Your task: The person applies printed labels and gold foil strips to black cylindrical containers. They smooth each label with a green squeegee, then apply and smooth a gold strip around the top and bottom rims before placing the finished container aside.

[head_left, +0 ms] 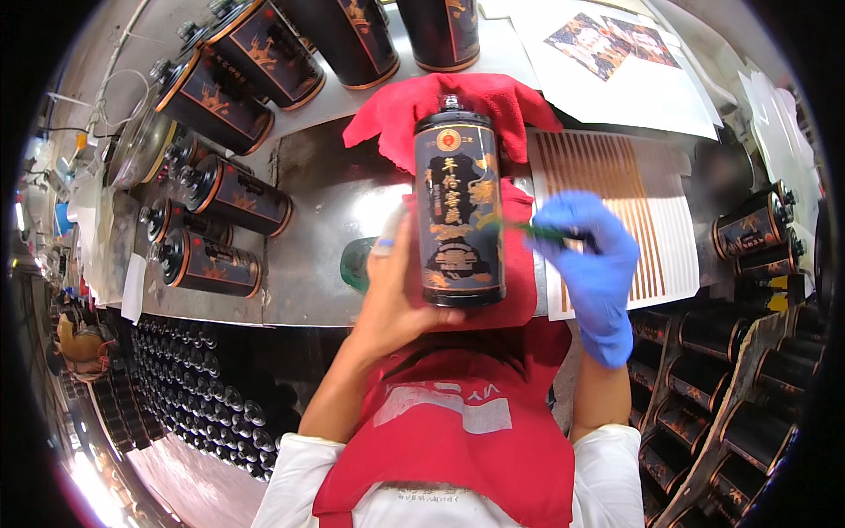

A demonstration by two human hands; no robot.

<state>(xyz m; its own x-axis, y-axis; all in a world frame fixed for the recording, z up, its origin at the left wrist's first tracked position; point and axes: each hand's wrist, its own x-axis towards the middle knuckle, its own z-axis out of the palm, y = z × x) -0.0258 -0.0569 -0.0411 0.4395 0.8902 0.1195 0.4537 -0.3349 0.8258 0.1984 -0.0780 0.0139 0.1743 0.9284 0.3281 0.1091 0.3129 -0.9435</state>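
A black bottle (458,251) with gold and orange decoration and a round gold emblem lies on a red cloth (519,286), its narrow neck pointing away from me. My bare left hand (393,286) grips its left side, with the thumb along the base. In my right hand (591,255), which wears a blue glove, is a slim green tool (547,232). Its tip is at the bottle's right side; whether it touches is too blurred to tell, and so is its exact kind. Beside my left hand sits a dark green rounded object (356,264), partly hidden by the fingers.
To the right lies a white sheet with brown-gold strips (607,220). Several similar black bottles (238,195) lie or stand at the left and far side. Printed pictures (590,46) rest on white paper at the far right. Below the table are racked bottles (700,378) and many dark bottles (198,378).
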